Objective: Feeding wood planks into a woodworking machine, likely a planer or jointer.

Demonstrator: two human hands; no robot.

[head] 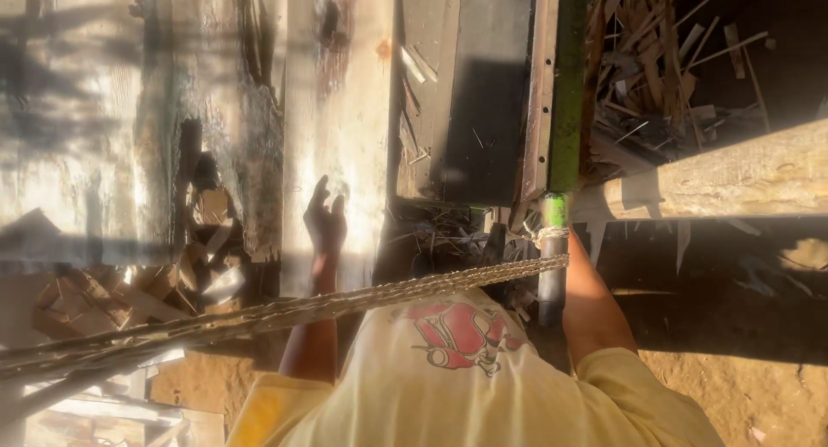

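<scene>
Closest to the camera, a pale yellow T-shirt with a red and white printed figure is filling the bottom of the view, both bare arms reaching up out of its sleeves. A long thin twisted metal strip, silvery in the sun, is crossing in front of the chest from the lower left up toward the right.

The left hand is resting flat on a broad pale wooden plank, fingers stretched out and a little spread, gripping nothing. The right hand is reaching up at a dark upright pole with a green band and a wrap of light cord; the hand is mostly hidden by it, so the finger state cannot be told.

Past the hands, a dark flat metal machine bed is running away from the camera, edged by a rusty holed rail and a green painted bar. A rough pale log is lying across on the right. A heap of splintered wood offcuts is sitting furthest off, top right; more wood scraps are lying at the left over sandy ground.
</scene>
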